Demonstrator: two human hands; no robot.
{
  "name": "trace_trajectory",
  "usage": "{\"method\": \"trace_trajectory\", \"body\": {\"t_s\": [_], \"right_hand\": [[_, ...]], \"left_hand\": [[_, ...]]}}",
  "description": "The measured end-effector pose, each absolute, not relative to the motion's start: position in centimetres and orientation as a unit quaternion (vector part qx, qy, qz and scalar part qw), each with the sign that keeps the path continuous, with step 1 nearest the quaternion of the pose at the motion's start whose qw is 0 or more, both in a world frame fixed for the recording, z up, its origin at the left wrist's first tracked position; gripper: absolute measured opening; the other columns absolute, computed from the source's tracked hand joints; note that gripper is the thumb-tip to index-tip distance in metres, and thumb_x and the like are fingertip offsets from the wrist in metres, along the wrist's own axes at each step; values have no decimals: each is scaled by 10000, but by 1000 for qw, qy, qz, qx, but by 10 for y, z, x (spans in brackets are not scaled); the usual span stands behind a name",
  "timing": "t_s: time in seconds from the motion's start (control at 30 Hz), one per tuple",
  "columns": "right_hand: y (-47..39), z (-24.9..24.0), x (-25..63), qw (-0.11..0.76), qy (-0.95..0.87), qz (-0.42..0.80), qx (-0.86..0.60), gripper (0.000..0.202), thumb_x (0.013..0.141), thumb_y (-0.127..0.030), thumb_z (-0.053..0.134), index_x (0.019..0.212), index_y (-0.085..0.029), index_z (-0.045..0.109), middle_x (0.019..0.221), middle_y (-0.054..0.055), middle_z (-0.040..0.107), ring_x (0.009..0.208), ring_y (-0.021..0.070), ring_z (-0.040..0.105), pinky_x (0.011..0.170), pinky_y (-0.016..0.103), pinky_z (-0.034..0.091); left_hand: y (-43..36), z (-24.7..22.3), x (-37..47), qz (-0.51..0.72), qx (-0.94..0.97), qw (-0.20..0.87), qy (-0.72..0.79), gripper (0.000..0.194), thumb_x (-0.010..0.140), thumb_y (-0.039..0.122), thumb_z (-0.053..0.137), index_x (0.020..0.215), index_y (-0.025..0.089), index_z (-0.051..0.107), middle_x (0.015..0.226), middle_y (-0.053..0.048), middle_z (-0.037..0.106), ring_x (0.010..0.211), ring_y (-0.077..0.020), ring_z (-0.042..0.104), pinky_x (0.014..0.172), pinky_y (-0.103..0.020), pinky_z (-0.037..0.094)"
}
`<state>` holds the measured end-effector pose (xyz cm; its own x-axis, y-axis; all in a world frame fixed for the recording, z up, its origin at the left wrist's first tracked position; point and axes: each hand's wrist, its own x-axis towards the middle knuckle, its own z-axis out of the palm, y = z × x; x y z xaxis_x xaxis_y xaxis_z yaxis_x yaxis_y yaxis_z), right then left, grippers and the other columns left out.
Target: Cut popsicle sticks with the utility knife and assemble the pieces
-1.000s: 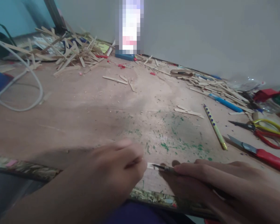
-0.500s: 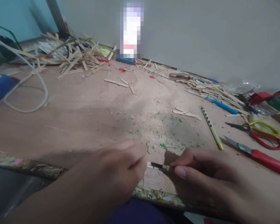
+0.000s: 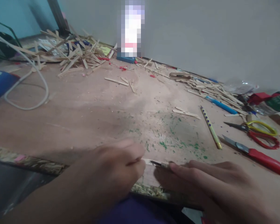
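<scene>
Right hand (image 3: 214, 183) has rolled over since half a second ago: thumb then in plain sight, now hidden, forefinger laid along the small knife (image 3: 157, 164), its blade now showing narrower. Left hand (image 3: 119, 168) practically unmoved.

State of hands: right closed around the knife's handle; left curled nearly to a fist, closed on one end of a pale strip (image 3: 147, 161), fingertips hidden. Strip lies between the hands, near the front edge; blade tip over its free end.

Surface (image 3: 84, 105): wooden, scuffed, scattered with green flecks (image 3: 163, 144) just beyond the hands; front edge rough and flaky. To the right: spotted pencil (image 3: 211, 128), scissors (image 3: 244, 127) with one yellow and one red loop, red-handled knife (image 3: 266, 158) just nearer. Behind these, a blue pen-like item (image 3: 221, 105) beside a spread of flat wooden sticks (image 3: 214, 90).

Far left: tangled heap of similar sticks (image 3: 77, 59); white cable (image 3: 47, 90) looped near a blue object (image 3: 1, 85).

Room: grey wall (image 3: 200, 37) behind; bluish wall (image 3: 14, 18) at left. Bright pixelated upright panel (image 3: 130, 31) above a blue block (image 3: 126, 58), identity unreadable.
</scene>
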<state>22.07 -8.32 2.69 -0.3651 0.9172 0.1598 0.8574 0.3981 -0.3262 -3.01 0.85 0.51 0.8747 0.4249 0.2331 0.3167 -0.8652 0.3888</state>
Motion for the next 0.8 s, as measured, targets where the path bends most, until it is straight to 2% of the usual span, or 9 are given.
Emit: {"method": "trace_trajectory", "body": {"t_s": [0.1,0.17,0.3,0.43,0.53,0.6,0.7,0.8], "right_hand": [[-80,29,218,166,-785,177,-570,337,1073,-293,466,824,-271,691,520,-32,598,396,114,571,424,213,461],[-73,35,218,150,-766,235,-580,329,1064,-310,498,786,-270,669,530,-42,623,387,109,580,389,197,464],[-58,48,223,123,-757,291,-572,293,1063,-309,532,819,-282,691,603,-50,721,431,127,659,395,199,510],[-53,49,228,109,-739,324,-581,312,1086,-371,518,861,-285,716,610,-46,742,475,136,708,395,184,512],[-57,46,227,109,-764,276,-573,298,1075,-338,535,852,-282,725,597,-48,732,447,127,679,364,195,441],[-64,44,224,112,-793,186,-569,315,1064,-302,522,809,-279,705,562,-47,697,402,121,629,340,222,347],[-75,40,219,97,-829,59,-548,361,1070,-330,455,802,-293,693,524,-32,639,339,138,533,346,306,194],[-78,38,217,97,-818,75,-562,359,1064,-326,445,810,-298,698,522,-23,634,344,147,528,349,324,160]], "left_hand": [[9,5,-29,137,948,198,206,394,847,-72,392,887,213,661,863,-3,666,698,-149,591,592,-301,394],[9,5,-28,121,946,206,218,449,862,-78,373,952,222,695,857,6,647,681,-145,578,586,-300,375],[8,5,-27,118,945,210,221,416,839,-65,424,951,217,708,848,3,627,701,-150,565,587,-297,349],[7,3,-27,121,951,190,212,421,810,-80,417,941,207,698,836,-7,616,681,-159,534,581,-309,326],[8,3,-28,127,954,177,208,443,813,-74,406,984,205,704,864,-13,633,693,-162,537,587,-307,326],[8,2,-28,117,955,175,211,439,809,-72,423,983,213,709,856,-9,632,685,-163,529,576,-306,314],[7,3,-27,107,951,193,216,412,811,-78,448,956,217,698,863,-7,635,705,-165,542,584,-299,330],[6,4,-27,96,947,213,221,392,808,-80,464,937,217,685,868,-5,625,724,-172,545,592,-306,332]]}}
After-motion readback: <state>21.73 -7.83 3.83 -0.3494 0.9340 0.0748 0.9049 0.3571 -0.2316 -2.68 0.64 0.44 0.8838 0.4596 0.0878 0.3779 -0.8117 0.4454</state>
